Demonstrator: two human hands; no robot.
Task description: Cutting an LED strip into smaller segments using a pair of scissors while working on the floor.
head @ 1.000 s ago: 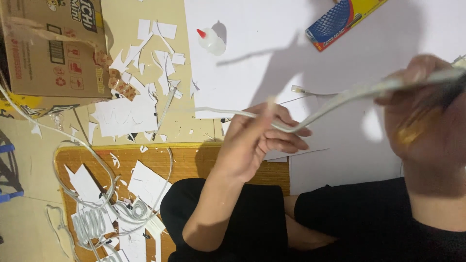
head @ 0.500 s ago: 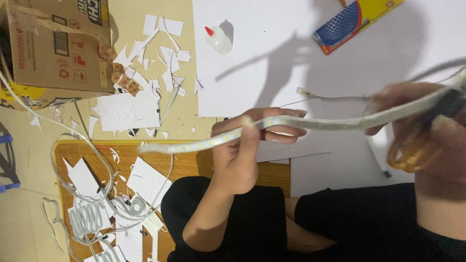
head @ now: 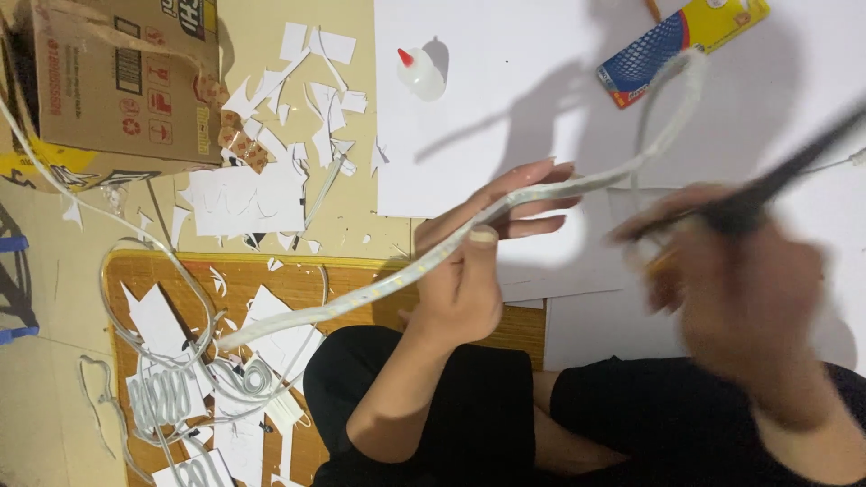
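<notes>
Floor work area: pale floor, large white paper sheets (head: 505, 108) laid flat, woven mat (head: 361, 289) strewn with paper scraps (head: 244, 198). Cardboard box (head: 126, 81) far left; glue bottle (head: 419, 72) on the sheet. Left hand (head: 469, 261) grip closed around white flexible strip (head: 379, 289), held above the mat. Right hand (head: 749, 289) blurred, grip closed on a dark tool (head: 776, 180).

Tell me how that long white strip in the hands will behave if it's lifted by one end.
The white strip probably flops: it sags and curves on both sides of the left hand, so a lifted end would likely dangle rather than stay straight. It seems light, since fingers alone carry it. Its far end trails into coils on the mat, so it may drag or snag.
</notes>
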